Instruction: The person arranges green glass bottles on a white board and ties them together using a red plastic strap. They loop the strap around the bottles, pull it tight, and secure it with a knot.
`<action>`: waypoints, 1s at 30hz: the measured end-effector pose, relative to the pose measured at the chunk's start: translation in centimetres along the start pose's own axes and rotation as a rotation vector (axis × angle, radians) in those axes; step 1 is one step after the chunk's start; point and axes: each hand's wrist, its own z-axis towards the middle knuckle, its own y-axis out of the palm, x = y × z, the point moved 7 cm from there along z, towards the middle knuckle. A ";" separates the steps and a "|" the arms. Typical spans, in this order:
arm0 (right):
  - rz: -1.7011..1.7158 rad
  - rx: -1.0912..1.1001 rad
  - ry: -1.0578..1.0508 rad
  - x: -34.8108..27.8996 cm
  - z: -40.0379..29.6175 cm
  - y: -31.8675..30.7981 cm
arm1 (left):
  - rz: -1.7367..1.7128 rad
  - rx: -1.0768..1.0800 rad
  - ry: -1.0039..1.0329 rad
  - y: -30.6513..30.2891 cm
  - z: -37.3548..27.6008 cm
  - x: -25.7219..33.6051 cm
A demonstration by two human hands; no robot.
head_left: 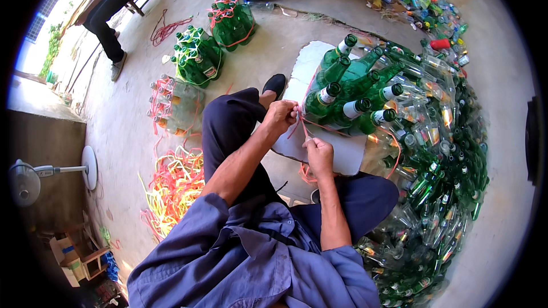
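Observation:
Several green glass bottles (pixel 342 94) stand upright in a close group on a white board (pixel 314 62) in front of me. A pink plastic cord (pixel 304 128) runs around their lower part, and its strands meet at the group's near left side. There my left hand (pixel 282 115) pinches the cord close to the glass. Below it, my right hand (pixel 319 154) has its fingers closed on a strand that stretches up to the same spot. A loose length of cord curves off to the right of the bottles.
Tied bottle bundles (pixel 199 57) stand at the upper left, above a heap of red and yellow cord (pixel 175 184). A large pile of loose bottles (pixel 445 171) lies along the right. A seated person (pixel 111 4) is at the upper left, a pedestal fan (pixel 64 170) at the left.

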 end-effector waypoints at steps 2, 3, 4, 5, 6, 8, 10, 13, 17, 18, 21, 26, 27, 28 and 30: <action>0.000 0.010 0.003 -0.4 -0.7 -0.3 | 0.040 0.043 -0.005 -0.6 0.0 0.1; -0.013 0.008 -0.031 -0.6 -0.9 -0.4 | 0.060 0.084 -0.017 -1.1 0.2 -0.1; -0.026 0.005 -0.066 -0.6 -1.1 -0.4 | 0.079 0.125 -0.027 -1.7 0.3 -0.1; -0.039 0.001 -0.101 -0.7 -1.2 -0.4 | 0.098 0.167 -0.037 -2.4 0.4 -0.1; -0.059 -0.009 -0.104 -1.0 -1.5 -0.4 | 0.109 0.219 -0.064 -3.1 -0.2 0.2; -0.098 -0.034 -0.112 -1.8 -2.0 -0.6 | 0.346 0.173 0.248 -2.5 -1.6 2.0; -0.105 -0.045 -0.119 -2.4 -2.5 -1.1 | 0.543 0.084 0.514 0.8 -6.0 3.0; -0.072 -0.021 -0.214 -3.0 -3.0 -1.7 | 1.052 -0.216 0.828 4.6 -11.0 1.9; 0.054 -0.030 -0.226 -4.6 -3.9 -2.6 | 1.544 -0.406 0.964 7.2 -14.8 0.4; 0.021 -0.046 -0.213 -5.2 -4.2 -2.9 | 1.572 -0.435 0.950 7.3 -15.0 0.3; -0.018 -0.065 -0.205 -6.7 -5.1 -4.2 | 1.540 -0.428 0.962 7.4 -15.1 1.0; 0.006 -0.014 -0.203 -6.6 -6.0 -7.0 | 1.115 -0.175 0.783 5.5 -13.3 3.9; -0.018 0.008 -0.204 -6.6 -6.1 -7.7 | 0.976 -0.169 0.740 5.0 -12.7 4.5; -0.001 0.020 -0.227 -6.5 -6.1 -8.3 | 0.931 -0.140 0.695 4.4 -12.1 5.1; 0.024 0.056 -0.158 -5.8 -5.9 -9.2 | 0.716 -0.120 0.612 3.4 -11.5 5.5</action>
